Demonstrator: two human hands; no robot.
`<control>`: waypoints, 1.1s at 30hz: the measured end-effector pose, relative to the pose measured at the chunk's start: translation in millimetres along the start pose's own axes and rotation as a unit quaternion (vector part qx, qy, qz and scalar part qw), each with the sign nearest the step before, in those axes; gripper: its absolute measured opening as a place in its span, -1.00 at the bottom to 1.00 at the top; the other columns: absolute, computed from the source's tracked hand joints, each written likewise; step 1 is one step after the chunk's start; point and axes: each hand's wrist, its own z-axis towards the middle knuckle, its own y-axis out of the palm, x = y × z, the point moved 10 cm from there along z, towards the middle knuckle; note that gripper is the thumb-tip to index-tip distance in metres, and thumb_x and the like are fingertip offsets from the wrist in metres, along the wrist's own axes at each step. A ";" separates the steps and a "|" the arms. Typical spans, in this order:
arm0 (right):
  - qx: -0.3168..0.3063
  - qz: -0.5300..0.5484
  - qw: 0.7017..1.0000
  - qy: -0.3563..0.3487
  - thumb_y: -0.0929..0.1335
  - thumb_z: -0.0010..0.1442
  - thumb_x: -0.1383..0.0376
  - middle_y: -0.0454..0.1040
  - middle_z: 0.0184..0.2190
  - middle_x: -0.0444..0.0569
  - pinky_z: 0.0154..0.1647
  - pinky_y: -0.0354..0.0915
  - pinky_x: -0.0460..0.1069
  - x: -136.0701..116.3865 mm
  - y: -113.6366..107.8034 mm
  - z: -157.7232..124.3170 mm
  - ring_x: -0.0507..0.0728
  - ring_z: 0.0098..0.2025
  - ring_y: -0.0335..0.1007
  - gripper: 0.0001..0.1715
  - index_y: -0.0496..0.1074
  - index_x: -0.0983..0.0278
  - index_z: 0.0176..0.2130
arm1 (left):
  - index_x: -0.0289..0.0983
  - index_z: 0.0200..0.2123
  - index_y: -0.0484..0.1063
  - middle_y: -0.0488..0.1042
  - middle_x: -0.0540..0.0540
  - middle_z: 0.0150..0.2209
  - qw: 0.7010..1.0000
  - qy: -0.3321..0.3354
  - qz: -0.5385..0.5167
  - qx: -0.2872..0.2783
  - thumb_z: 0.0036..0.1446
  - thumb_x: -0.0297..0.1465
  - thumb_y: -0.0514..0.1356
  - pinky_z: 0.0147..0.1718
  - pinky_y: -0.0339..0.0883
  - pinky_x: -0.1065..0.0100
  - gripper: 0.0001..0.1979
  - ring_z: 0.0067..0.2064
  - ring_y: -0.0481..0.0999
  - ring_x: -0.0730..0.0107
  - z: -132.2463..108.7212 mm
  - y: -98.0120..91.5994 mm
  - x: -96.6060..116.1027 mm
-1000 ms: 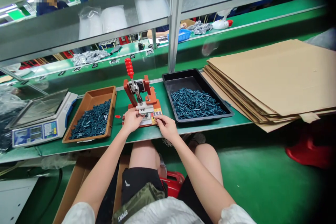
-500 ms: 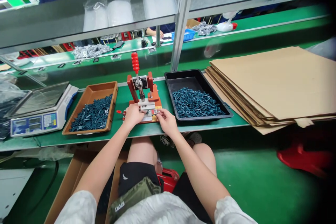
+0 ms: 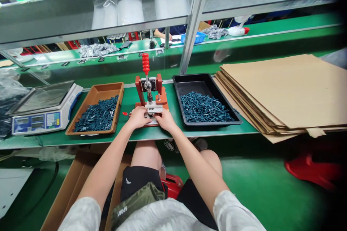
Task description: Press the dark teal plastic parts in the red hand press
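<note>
A hand press [image 3: 148, 92] with a red ribbed handle [image 3: 145, 64] upright stands on the green bench in front of me. At the left of its base, my left hand [image 3: 138, 117] has its fingers closed and the thumb reaching toward the metal fixture [image 3: 154, 108]. My right hand [image 3: 166, 120] meets the fixture from the right, fingers pinched close to the left thumb. Whatever small piece lies between the fingertips is hidden. Dark teal plastic pieces fill part of a brown tray [image 3: 121, 106] on the left. Thin teal pieces [image 3: 204, 108] lie in a black tray [image 3: 177, 97] on the right.
Left of the brown tray sits a weighing scale [image 3: 40, 110]. Flat cardboard sheets [image 3: 276, 90] are stacked at the right, overhanging the bench edge. A metal post [image 3: 193, 25] rises behind the press. Across the far bench, another person's arm [image 3: 162, 35] shows near a blue basket [image 3: 196, 37].
My right hand has moved left, from the right end of the press base to the fixture beside my left thumb. The left hand stays at the base. The view has shifted slightly.
</note>
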 end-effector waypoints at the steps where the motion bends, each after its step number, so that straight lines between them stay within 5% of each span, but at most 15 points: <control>1: -0.002 0.000 1.000 -0.001 0.38 0.16 0.42 0.62 -0.07 -0.02 0.11 0.43 0.09 0.0 0.2 -0.4 0.18 -0.03 0.55 -0.69 0.63 0.22 -0.12 | -0.20 -0.19 0.67 0.63 -0.16 -0.06 1.000 -0.001 -0.003 0.004 -0.06 -0.28 0.42 0.04 0.43 0.16 -0.70 0.03 0.57 0.02 -0.5 0.4 0.0; 10: 0.016 -0.061 0.998 -0.029 0.38 0.20 0.40 0.62 -0.06 0.04 0.17 0.40 0.17 -1.9 1.0 -11.4 0.24 0.04 0.52 -0.77 0.64 0.21 -0.19 | -0.22 -0.22 0.67 0.63 -0.17 -0.03 1.000 0.003 -0.019 0.025 -0.02 -0.31 0.42 0.07 0.41 0.09 -0.75 0.03 0.56 -0.01 -7.4 -1.8 3.9; 20: 0.012 -0.104 0.991 -0.082 0.32 0.22 0.44 0.56 0.04 0.08 0.20 0.40 0.19 -17.4 -2.4 -9.2 0.27 0.08 0.49 -0.64 0.60 0.20 -0.06 | -0.23 -0.22 0.66 0.60 -0.20 -0.03 0.997 0.041 -0.036 0.051 0.07 -0.35 0.36 0.14 0.37 0.04 -0.82 0.08 0.52 0.01 -19.4 -1.8 11.0; 23: 0.014 -0.104 0.991 -0.085 0.32 0.22 0.44 0.55 0.03 0.09 0.19 0.41 0.19 -16.4 -2.0 -10.1 0.26 0.07 0.49 -0.63 0.59 0.20 -0.04 | -0.21 -0.13 0.62 0.55 -0.19 0.06 0.985 0.070 -0.063 0.147 0.21 -0.35 0.25 0.23 0.31 0.08 -0.80 0.14 0.48 0.11 -42.2 -23.3 5.3; 26: 0.011 -0.108 0.991 -0.074 0.34 0.23 0.42 0.56 0.01 0.09 0.18 0.42 0.18 -12.5 -0.1 -10.2 0.26 0.06 0.50 -0.70 0.61 0.21 -0.11 | -0.23 0.00 0.54 0.48 -0.25 0.14 0.935 -0.028 -0.085 0.344 0.30 -0.22 0.18 0.31 0.20 0.05 -0.69 0.23 0.40 0.08 -67.7 -64.4 -34.2; 28: 0.011 -0.105 0.992 -0.066 0.34 0.22 0.41 0.56 0.00 0.09 0.18 0.42 0.17 -10.7 -0.1 -10.2 0.25 0.06 0.50 -0.71 0.61 0.21 -0.13 | -0.24 0.15 0.43 0.45 -0.28 0.16 0.902 -0.107 -0.151 0.391 0.40 -0.12 0.01 0.27 0.26 0.07 -0.55 0.23 0.42 0.11 -69.2 -70.5 -59.9; 30: 0.015 -0.093 0.994 -0.058 0.35 0.20 0.42 0.56 0.00 0.07 0.18 0.41 0.16 -8.9 -1.8 -10.1 0.25 0.06 0.50 -0.71 0.62 0.20 -0.15 | -0.23 0.27 0.31 0.47 -0.28 0.16 0.912 -0.117 -0.216 0.327 0.46 -0.08 -0.21 0.19 0.35 0.14 -0.43 0.20 0.47 0.16 -48.6 -55.8 -61.2; 33: 0.022 -0.066 0.997 -0.034 0.35 0.18 0.42 0.59 -0.03 0.05 0.14 0.42 0.13 -2.8 -7.0 -8.1 0.24 0.02 0.52 -0.69 0.61 0.21 -0.12 | -0.23 0.35 0.22 0.47 -0.27 0.19 0.963 -0.045 -0.173 0.200 0.43 0.03 -0.20 0.21 0.32 0.12 -0.34 0.23 0.46 0.09 -21.6 -29.7 -25.3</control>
